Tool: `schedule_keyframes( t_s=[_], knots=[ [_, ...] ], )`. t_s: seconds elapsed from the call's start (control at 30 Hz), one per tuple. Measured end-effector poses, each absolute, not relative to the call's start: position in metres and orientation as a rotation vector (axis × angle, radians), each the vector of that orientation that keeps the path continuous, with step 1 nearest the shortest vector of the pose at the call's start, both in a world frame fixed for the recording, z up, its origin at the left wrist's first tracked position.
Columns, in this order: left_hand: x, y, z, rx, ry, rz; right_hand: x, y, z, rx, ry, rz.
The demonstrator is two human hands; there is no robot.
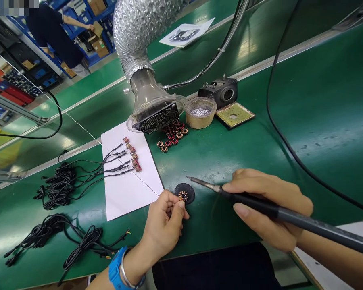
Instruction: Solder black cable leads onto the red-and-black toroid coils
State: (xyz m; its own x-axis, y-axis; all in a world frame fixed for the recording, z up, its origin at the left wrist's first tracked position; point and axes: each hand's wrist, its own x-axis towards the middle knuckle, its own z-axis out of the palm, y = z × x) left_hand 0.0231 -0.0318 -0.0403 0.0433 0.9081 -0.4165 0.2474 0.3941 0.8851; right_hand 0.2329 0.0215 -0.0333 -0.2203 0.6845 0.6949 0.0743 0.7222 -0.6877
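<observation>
A worker's left hand, a bright blue wristband and a silver bangle at its wrist, pinches thumb and forefinger closed on thin yellow-and-red wire ends at a small ring-shaped coil with copper-toned windings. The coil sits just beyond those fingertips, over a round black pad on a glossy green tabletop; whether the fingers also grip the coil is too small to tell. The right hand is closed around a black-and-grey soldering iron like a pen, thumb below and forefinger above, its metal tip near the coil but apart from it. To the left of the pinching fingers lies a white sheet bearing a row of reddish wound coils beside black cable ends; farther left are bundled black cables. Beyond the fingers, a heap of red-and-black rings lies beneath a black fan grille on a silver foil duct. Right of the heap stand a tan round pot of silvery material and a shallow square tray with a yellowish pad. Well beyond, a co-worker in dark clothing reaches toward shelved boxes.
</observation>
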Motion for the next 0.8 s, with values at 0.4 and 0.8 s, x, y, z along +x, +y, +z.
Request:
schedule_keyframes(
  t_s=[0.4,0.8],
  knots=[
    [0.01,-0.016,-0.033,1.072,1.508,0.599,0.269,0.123,-0.055,-1.032,-1.929,0.122],
    [0.01,-0.018,-0.028,1.151,1.503,0.603,0.224,0.054,-0.067,-0.665,-2.084,0.533]
  ],
)
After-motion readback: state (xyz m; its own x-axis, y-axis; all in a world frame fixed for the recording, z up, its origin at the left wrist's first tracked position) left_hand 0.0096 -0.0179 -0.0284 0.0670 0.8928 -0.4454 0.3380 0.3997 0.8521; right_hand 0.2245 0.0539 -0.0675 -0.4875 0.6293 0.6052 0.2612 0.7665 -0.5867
